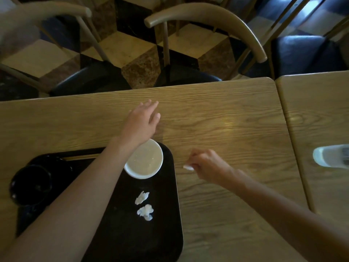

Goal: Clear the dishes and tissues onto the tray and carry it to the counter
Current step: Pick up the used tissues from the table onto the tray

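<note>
A black tray (166, 224) lies on the wooden table (226, 114) at the near left. On it stand a white bowl (146, 162) at the far right corner, a black bowl (31, 183) at the left, and chopsticks (81, 157) along the far edge. Two crumpled tissues (142, 197) (145, 211) lie in the tray's middle. My left hand (143, 120) hovers open over bare table beyond the white bowl. My right hand (205, 165), just right of the tray, pinches a small white tissue (188, 167).
A clear plastic container (330, 156) lies on a second table (317, 110) that abuts on the right. Two beige chairs (207, 19) with dark seats stand at the far side over a chequered floor.
</note>
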`<state>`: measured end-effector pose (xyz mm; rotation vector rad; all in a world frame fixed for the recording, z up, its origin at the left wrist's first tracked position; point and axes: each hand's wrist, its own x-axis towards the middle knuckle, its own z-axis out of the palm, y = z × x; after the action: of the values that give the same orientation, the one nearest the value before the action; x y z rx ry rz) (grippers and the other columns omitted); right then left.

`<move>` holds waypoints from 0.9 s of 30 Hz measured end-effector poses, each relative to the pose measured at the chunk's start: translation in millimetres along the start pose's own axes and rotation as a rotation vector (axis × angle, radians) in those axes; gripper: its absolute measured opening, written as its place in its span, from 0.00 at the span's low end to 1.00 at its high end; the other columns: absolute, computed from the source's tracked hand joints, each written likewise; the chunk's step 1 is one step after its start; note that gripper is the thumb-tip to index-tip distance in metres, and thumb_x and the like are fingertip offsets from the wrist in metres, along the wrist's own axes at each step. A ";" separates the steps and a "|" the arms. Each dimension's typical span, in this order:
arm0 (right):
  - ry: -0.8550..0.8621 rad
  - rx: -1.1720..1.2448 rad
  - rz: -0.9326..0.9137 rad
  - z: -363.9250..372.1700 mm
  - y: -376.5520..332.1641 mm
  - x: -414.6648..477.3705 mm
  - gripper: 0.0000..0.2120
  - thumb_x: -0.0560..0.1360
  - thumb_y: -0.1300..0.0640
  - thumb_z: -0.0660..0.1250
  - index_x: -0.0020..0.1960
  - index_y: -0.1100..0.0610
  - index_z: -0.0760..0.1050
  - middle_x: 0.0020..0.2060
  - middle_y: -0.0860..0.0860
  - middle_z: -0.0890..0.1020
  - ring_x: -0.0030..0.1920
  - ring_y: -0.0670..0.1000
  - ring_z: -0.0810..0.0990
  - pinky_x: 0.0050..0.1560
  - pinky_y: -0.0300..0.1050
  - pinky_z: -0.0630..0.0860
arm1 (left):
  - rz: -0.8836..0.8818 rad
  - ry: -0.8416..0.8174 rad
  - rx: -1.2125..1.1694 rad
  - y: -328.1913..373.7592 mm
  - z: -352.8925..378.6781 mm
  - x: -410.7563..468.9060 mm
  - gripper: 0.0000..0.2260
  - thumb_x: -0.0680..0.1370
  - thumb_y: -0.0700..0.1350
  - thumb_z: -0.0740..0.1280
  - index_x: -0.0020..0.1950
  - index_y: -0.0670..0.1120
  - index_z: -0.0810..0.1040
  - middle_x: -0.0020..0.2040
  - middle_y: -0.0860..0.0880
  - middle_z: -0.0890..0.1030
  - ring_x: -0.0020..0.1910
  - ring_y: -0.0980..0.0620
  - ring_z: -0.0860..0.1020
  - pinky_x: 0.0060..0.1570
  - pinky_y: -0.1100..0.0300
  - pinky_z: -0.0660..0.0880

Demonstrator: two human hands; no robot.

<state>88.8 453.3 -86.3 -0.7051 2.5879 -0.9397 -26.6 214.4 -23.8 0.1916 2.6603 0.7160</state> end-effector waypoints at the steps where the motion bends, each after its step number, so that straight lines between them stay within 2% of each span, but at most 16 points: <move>1: -0.034 0.004 -0.001 7.4 -6.1 -9.2 0.07 0.76 0.68 0.70 0.50 0.60 0.85 0.49 0.53 0.85 0.44 0.47 0.85 0.45 0.39 0.83 | -0.002 0.024 -0.020 -3.2 -2.9 -9.7 0.23 0.84 0.52 0.57 0.79 0.51 0.62 0.80 0.48 0.62 0.80 0.46 0.57 0.76 0.43 0.58; 4: -0.120 -0.038 0.012 21.0 -26.4 -28.2 0.07 0.76 0.67 0.71 0.50 0.59 0.85 0.49 0.52 0.84 0.46 0.46 0.85 0.47 0.38 0.83 | -0.013 0.079 -0.037 -17.8 -13.5 -49.0 0.23 0.84 0.53 0.57 0.79 0.51 0.63 0.79 0.48 0.64 0.79 0.47 0.59 0.75 0.44 0.61; 6: -0.100 -0.050 0.064 23.0 -32.4 -35.3 0.08 0.77 0.66 0.70 0.51 0.58 0.85 0.49 0.51 0.85 0.47 0.45 0.84 0.49 0.38 0.83 | -0.021 0.114 -0.035 -30.8 -17.1 -77.9 0.23 0.84 0.53 0.57 0.78 0.50 0.64 0.78 0.48 0.66 0.78 0.48 0.61 0.74 0.47 0.63; 10: 0.059 -0.012 0.231 22.1 -47.6 -53.2 0.08 0.78 0.64 0.69 0.50 0.56 0.86 0.47 0.48 0.85 0.45 0.40 0.81 0.49 0.39 0.81 | -0.090 0.186 -0.033 -60.7 -18.2 -145.5 0.21 0.84 0.52 0.58 0.77 0.49 0.66 0.77 0.48 0.69 0.77 0.51 0.65 0.71 0.52 0.65; 13: 0.207 0.038 0.373 26.1 -73.1 -63.9 0.07 0.76 0.65 0.72 0.50 0.57 0.87 0.44 0.48 0.87 0.42 0.38 0.80 0.45 0.28 0.74 | -0.180 0.172 -0.005 -86.0 -4.3 -193.6 0.22 0.83 0.51 0.59 0.77 0.50 0.66 0.76 0.49 0.70 0.76 0.51 0.67 0.72 0.50 0.68; 15: 0.262 0.085 0.434 34.9 -97.4 -66.2 0.08 0.75 0.64 0.72 0.52 0.56 0.87 0.45 0.47 0.87 0.43 0.38 0.81 0.45 0.25 0.72 | -0.206 0.115 0.023 -105.5 10.2 -224.6 0.22 0.83 0.50 0.60 0.77 0.51 0.66 0.76 0.50 0.70 0.76 0.52 0.66 0.72 0.51 0.68; 20: 0.266 0.191 0.498 81.2 -150.1 -54.4 0.10 0.76 0.61 0.73 0.56 0.54 0.86 0.46 0.46 0.87 0.46 0.42 0.84 0.50 0.30 0.76 | -0.217 -0.068 0.084 -142.3 45.3 -286.6 0.23 0.82 0.49 0.62 0.78 0.52 0.65 0.80 0.50 0.63 0.79 0.51 0.60 0.75 0.52 0.63; 23: 0.269 0.211 0.555 106.3 -167.4 -44.9 0.10 0.77 0.60 0.72 0.56 0.53 0.85 0.47 0.46 0.87 0.46 0.42 0.83 0.52 0.39 0.80 | -0.170 -0.122 0.140 -153.0 56.8 -306.5 0.24 0.82 0.50 0.61 0.79 0.53 0.63 0.82 0.51 0.55 0.81 0.49 0.53 0.76 0.49 0.61; 27: 0.296 0.229 0.680 120.3 -177.6 -41.4 0.14 0.79 0.59 0.69 0.63 0.53 0.82 0.53 0.48 0.86 0.51 0.45 0.84 0.56 0.39 0.79 | -0.136 -0.153 0.130 -162.8 61.5 -314.0 0.25 0.83 0.51 0.60 0.80 0.54 0.60 0.83 0.52 0.51 0.82 0.49 0.49 0.77 0.48 0.60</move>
<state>236.1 295.4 -53.5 0.3903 2.5936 -1.1211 280.9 31.6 -54.3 0.0948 2.5450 0.4670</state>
